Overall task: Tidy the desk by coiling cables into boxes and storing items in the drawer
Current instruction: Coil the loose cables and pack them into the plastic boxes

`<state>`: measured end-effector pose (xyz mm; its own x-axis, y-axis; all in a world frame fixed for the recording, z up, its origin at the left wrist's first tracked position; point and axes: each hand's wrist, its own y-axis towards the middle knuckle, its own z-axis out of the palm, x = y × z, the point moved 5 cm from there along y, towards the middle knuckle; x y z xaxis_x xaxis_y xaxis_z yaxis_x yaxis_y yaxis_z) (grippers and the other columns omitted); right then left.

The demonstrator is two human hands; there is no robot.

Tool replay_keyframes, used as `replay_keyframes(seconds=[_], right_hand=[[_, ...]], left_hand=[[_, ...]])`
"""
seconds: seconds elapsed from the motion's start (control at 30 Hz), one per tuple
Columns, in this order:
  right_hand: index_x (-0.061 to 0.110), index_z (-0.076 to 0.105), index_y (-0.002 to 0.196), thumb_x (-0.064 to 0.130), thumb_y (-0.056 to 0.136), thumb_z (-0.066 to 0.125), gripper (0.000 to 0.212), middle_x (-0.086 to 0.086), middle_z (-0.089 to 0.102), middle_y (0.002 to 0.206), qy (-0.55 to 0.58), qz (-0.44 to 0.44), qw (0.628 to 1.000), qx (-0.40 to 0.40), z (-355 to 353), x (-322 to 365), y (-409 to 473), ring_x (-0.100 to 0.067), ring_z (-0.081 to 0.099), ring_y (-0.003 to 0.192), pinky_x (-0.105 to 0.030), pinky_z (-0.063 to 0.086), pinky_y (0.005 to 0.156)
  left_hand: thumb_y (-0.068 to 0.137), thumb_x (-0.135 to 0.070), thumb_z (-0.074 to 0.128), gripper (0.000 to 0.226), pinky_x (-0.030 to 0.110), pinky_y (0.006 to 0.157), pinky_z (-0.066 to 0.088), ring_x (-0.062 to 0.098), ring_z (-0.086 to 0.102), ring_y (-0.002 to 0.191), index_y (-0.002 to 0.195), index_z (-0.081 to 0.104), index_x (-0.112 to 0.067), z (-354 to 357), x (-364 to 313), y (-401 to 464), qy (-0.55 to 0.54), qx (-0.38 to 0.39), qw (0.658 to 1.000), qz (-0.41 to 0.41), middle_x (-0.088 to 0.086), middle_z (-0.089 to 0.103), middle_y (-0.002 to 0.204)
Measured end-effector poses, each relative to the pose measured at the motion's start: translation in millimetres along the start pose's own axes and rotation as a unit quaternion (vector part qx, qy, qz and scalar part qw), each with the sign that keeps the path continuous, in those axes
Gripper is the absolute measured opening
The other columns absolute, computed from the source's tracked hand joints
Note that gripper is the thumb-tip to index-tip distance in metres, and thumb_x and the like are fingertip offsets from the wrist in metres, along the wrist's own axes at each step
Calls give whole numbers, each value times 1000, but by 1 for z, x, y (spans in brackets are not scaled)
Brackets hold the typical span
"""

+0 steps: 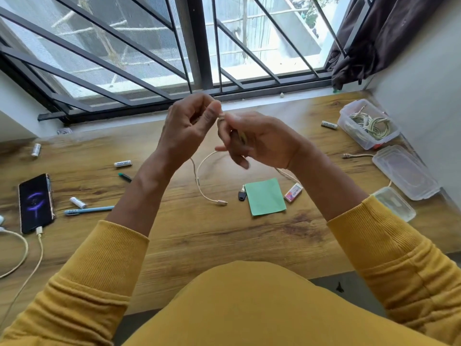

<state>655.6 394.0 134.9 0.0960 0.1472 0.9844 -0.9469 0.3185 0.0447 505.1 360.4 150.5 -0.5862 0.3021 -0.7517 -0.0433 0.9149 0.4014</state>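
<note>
Wooden desk [199, 245] stretching under the window, phone [36, 203] charging at its left edge, blue pen [88, 210] and batteries [123, 163] lying nearby, green paper square [265, 196], eraser [293, 192] and cable end [217, 201] resting mid-desk, clear boxes [369, 127] sitting far right.

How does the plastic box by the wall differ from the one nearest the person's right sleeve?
The far plastic box holds coiled pale cables; the near plastic box shows none that I can make out. The far one sits by the window, the near one at the desk's front edge. Both are clear, rectangular and lidless.
</note>
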Motion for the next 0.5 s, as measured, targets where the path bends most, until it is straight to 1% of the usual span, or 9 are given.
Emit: replay_keyframes(seconds=[0.07, 0.1, 0.17, 0.2, 0.23, 0.3, 0.37, 0.43, 0.5], right_hand=[[0, 59, 102, 24, 116, 18, 50, -8, 52, 59, 69, -38, 997, -4, 1, 6, 4, -44, 54, 81, -76, 36, 110], [-1, 58, 105, 25, 116, 16, 51, -9, 58, 63, 94, -58, 994, -10, -1, 9, 6, -51, 53, 91, -76, 31, 113], [0, 58, 111, 29, 116, 14, 53, -11, 67, 73, 129, -92, 987, -29, -6, 11, 10, -52, 51, 103, -81, 12, 116], [1, 58, 114, 29, 116, 14, 53, -11, 71, 81, 153, -110, 981, -40, -9, 12, 10, -51, 53, 108, -78, 12, 119], [1, 58, 118, 30, 117, 13, 53, -12, 75, 89, 182, -124, 974, -56, -12, 14, 9, -48, 58, 114, -69, 21, 123], [1, 56, 125, 32, 117, 13, 54, -14, 77, 107, 225, -139, 960, -94, -16, 15, 8, -41, 60, 129, -45, 45, 116], [1, 52, 136, 33, 117, 14, 53, -14, 73, 126, 220, -151, 955, -126, -20, 15, 9, -37, 55, 139, -36, 49, 111], [-3, 40, 149, 29, 117, 16, 51, -17, 65, 140, 176, -160, 959, -155, -25, 10, 10, -35, 48, 147, -41, 37, 124], [-4, 33, 155, 26, 117, 20, 50, -20, 61, 146, 118, -148, 961, -203, -32, 1, 8, -30, 48, 148, -46, 23, 130]], left_hand=[[111, -31, 52, 27, 36, 55, 42, 19, 48, 61, 94, 58, -10, 5, 6, -2, -43, -29, 998, -32, 2, 52, 73], [112, -28, 52, 23, 34, 55, 43, 16, 49, 62, 94, 56, -15, 9, 11, -5, -52, -41, 997, -50, 0, 53, 74], [110, -24, 53, 21, 37, 54, 41, 17, 48, 61, 90, 57, -21, 20, 22, -13, -69, -40, 994, -80, 4, 52, 72], [110, -26, 52, 22, 38, 53, 39, 20, 47, 59, 90, 59, -21, 27, 26, -18, -75, -31, 993, -89, 8, 52, 71], [110, -32, 51, 26, 38, 52, 37, 21, 46, 56, 90, 61, -20, 33, 28, -22, -77, -22, 992, -96, 10, 51, 67], [111, -40, 49, 34, 33, 53, 36, 17, 47, 53, 91, 67, -20, 42, 26, -30, -66, -4, 993, -93, -3, 50, 60], [111, -39, 50, 34, 32, 54, 34, 15, 47, 52, 96, 74, -19, 49, 21, -35, -48, 20, 995, -81, -4, 52, 59], [110, -34, 55, 28, 35, 53, 35, 22, 47, 52, 106, 78, -20, 53, 14, -37, -8, 43, 996, -72, 3, 55, 59], [109, -31, 58, 24, 34, 54, 36, 18, 47, 51, 116, 79, -20, 53, 5, -36, 42, 66, 996, -52, 5, 58, 59]])
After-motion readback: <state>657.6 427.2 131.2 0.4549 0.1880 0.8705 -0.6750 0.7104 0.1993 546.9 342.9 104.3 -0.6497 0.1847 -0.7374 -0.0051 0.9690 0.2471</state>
